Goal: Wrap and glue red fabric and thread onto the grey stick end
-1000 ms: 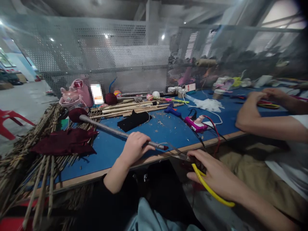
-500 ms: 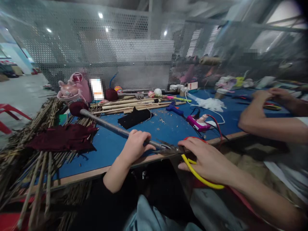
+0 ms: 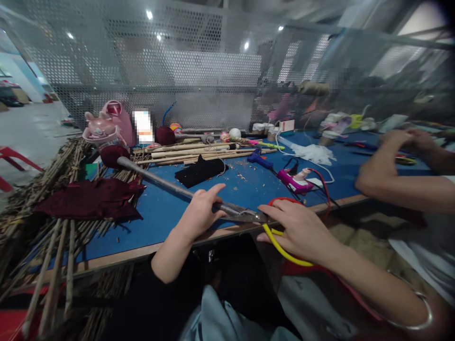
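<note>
My left hand (image 3: 196, 213) is closed round a grey-wrapped stick (image 3: 161, 182), its index finger lifted off. A dark red ball-shaped head (image 3: 114, 156) sits at the stick's far left end. In my right hand (image 3: 300, 227) is a pair of scissors (image 3: 259, 217) with one red and one yellow handle. The scissor blades lie along the near end of the stick, just right of my left fingers; whether they touch it I cannot tell. Beyond the stick lies a piece of black cloth (image 3: 201, 173) with a thin string.
A dark red cloth (image 3: 92, 200) lies over bundled dry twigs (image 3: 66, 166) at the left. Pale sticks (image 3: 192, 152), a blue glue gun (image 3: 260, 160) and a purple power strip (image 3: 293, 182) are on the blue table (image 3: 152, 227). At right, another person's forearms (image 3: 377, 166) rest on it.
The scissor blades have come closer together at the stick's end, and my right hand has shifted slightly left. My left index finger has lifted.
</note>
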### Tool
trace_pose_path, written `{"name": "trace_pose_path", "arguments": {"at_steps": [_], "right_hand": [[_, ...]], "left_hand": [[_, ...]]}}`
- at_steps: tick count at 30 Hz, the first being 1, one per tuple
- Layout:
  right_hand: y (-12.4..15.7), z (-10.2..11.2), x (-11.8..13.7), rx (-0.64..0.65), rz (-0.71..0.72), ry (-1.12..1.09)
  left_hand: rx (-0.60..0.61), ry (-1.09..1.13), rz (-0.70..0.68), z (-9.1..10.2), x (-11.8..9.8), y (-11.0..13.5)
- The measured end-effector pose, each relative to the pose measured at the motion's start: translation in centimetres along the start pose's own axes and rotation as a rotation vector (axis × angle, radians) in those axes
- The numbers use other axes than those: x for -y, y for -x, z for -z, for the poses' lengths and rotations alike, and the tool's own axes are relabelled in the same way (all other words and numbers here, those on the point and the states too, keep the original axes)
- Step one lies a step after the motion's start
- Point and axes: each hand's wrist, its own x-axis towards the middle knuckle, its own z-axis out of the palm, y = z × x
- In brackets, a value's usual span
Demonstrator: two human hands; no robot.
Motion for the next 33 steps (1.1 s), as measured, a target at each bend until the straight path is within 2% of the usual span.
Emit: {"name": "trace_pose_path", "arguments": {"at_steps": [11,15,21,23,26,28,31,33], "right_hand": [[0.5,-0.9,-0.8,-0.012,0.034,0.044],[0.4,-1.3,-0.9,0.014,-0.014,-0.06],[0.4,-1.8,-0.5,0.168,-0.163,-0.372],[0.2,-2.1,-0.9,0.162,-0.268,-0.437],[-1.1,-2.7,-2.3,0.076,-0.489,-0.355],[-2.3,-3.1,-3.6,0.098,-0.549,-0.264],[-4.2,-3.1,-5.2,0.227,-0.386,-0.182],[-5.2,-2.5,-5.5,0.263,-0.273,-0.085]], "left_hand": [[0.015,0.018,-0.019,0.0,-0.1,0.0],[0.015,0.016,-0.007,-0.1,0.0,0.1],[0.026,0.019,0.008,0.0,0.0,0.1],[0.023,0.021,0.009,0.0,-0.1,0.0],[0.05,-0.004,-0.03,0.2,-0.2,-0.1],[0.083,-0.04,-0.086,0.4,-0.3,-0.2],[0.08,-0.093,-0.14,0.6,-0.5,-0.2],[0.059,-0.124,-0.154,0.7,-0.6,-0.2]]}}
